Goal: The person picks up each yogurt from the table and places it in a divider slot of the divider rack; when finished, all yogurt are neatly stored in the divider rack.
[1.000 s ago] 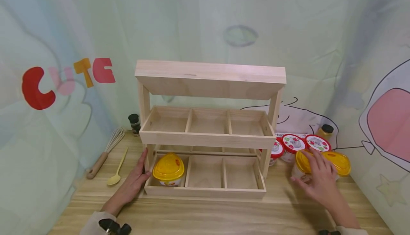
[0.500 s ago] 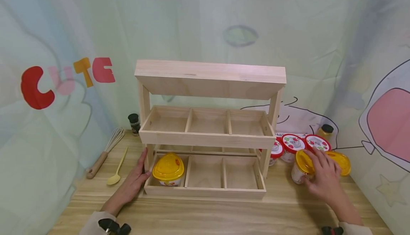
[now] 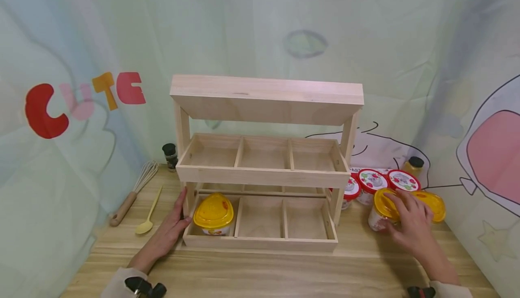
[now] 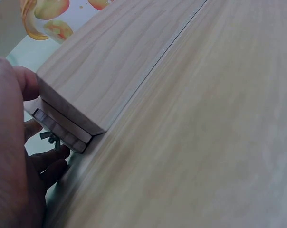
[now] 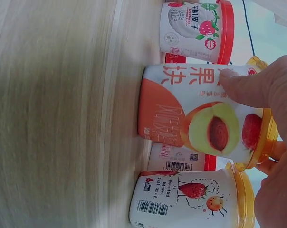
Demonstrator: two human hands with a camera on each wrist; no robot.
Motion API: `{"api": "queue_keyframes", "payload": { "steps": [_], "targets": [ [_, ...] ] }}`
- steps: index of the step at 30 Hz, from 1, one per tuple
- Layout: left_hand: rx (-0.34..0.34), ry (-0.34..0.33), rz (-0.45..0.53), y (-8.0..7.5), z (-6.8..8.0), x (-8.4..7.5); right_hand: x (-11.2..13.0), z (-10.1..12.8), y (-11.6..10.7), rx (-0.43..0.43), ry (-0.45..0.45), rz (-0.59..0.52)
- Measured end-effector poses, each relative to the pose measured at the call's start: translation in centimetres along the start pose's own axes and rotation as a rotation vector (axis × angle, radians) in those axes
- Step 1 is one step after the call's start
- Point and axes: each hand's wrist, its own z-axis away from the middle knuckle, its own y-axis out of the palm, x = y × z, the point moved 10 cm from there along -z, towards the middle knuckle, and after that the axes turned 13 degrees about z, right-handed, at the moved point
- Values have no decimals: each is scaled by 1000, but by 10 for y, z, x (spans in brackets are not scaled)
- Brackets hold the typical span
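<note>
**Caller:** Right hand is down on the yellow-lidded peach cup, fingers curled over its lid and thumb against the printed side; the wrist view shows that thumb pressed onto the cup's wall.

**Partner:** Where's the cup sitting?

**Caller:** On the light wooden tabletop, just right of the pale two-tier wooden rack. It leans a little toward the rack. A second yellow-lidded cup with a strawberry print stands right beside it, half hidden by the fingers, and three red-lidded strawberry yogurt cups line up just behind.

**Partner:** And the other side?

**Caller:** Left hand lies flat against the rack's lower left corner, fingers straight along the post, gripping nothing. From the wrist camera you see those fingers beside the corner of the bottom tray.

**Partner:** Anything in the rack?

**Caller:** One yellow-lidded cup in the lower tier's left compartment; the middle and right ones beside it hold nothing, same for the upper tier.

**Partner:** Off to the left?

**Caller:** A wooden-handled wire whisk and a pale yellow spoon lie side by side, with a small dark-capped jar behind them. An amber bottle with a black cap stands at the far right.
</note>
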Motion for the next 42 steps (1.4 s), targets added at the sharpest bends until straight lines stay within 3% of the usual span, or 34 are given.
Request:
{"api": "queue_keyframes", "payload": {
  "steps": [16,42],
  "targets": [
    [-2,9,-19,-1,-1,-2,5,0,-13,-75,-16,-34],
    [-7,9,-9,-1,0,-2,47,6,-40,-139,-44,-82]
  ]
}}
